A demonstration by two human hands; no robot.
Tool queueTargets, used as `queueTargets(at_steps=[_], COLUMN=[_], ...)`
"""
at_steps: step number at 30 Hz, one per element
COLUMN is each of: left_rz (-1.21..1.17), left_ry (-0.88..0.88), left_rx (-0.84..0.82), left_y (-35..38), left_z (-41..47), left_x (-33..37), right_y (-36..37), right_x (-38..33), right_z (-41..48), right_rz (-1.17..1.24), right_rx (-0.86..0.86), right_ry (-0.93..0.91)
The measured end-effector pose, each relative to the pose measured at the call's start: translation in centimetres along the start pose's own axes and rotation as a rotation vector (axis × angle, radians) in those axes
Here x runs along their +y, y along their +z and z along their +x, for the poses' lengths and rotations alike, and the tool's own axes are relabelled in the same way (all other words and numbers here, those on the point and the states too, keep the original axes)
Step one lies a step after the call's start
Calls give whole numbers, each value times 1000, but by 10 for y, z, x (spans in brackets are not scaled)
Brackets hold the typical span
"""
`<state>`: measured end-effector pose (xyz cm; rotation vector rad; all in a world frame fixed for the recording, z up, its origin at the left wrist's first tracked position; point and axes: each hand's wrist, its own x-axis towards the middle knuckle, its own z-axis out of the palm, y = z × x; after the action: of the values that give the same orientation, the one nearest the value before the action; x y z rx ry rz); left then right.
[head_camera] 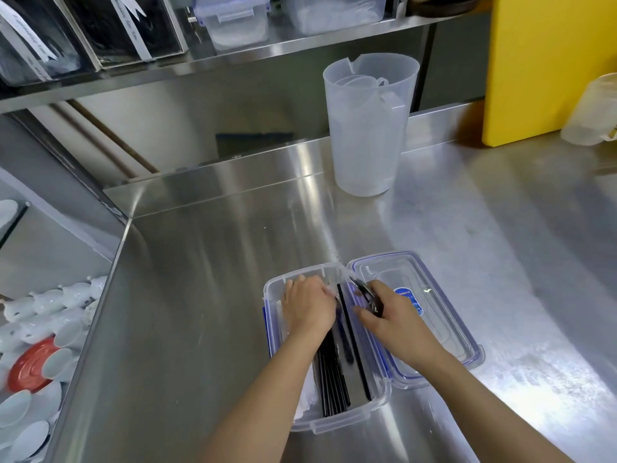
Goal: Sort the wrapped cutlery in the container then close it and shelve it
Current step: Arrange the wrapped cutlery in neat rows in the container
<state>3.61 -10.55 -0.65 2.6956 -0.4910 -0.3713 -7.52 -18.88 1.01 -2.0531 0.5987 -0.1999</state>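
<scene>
Sorting light, slippery film-wrapped black cutlery (334, 369) in my clear clip-lock container (337, 426).

My right hand (387, 315) pinches one wrapped piece (365, 292) mid-length; my left hand (307, 305) presses the pile. The lid (444, 322) lies at 3 o'clock on the steel counter (200, 295).

Container near front edge of bench, lid just right of it.
Container (325, 362) on bench (200, 312), cutlery (334, 379) in it; lid (430, 315) touching its right side; jug (367, 128) well behind; shelf (233, 58) above back.
</scene>
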Motion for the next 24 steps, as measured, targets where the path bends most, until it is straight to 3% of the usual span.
queueTargets(at_steps=[5,12,16,20,24], left_rz=[-297,-817,-1125,-983,-952], left_ry=[-36,-44,-275,-510,-533], left_rx=[-23,-69,-299,-592,-620], left_y=[-43,-73,-75,-60,-52], left_z=[-7,-19,-27,-39,-48], left_x=[4,14,-2,-23,-19], right_y=[-2,5,2,2,7], right_x=[-9,-39,-35,-27,-26], right_z=[1,9,11,9,9], right_rz=[149,120,143,166,173], right_rx=[105,-49,-14,-9,-13], right_ry=[12,-72,-88,-60,-51])
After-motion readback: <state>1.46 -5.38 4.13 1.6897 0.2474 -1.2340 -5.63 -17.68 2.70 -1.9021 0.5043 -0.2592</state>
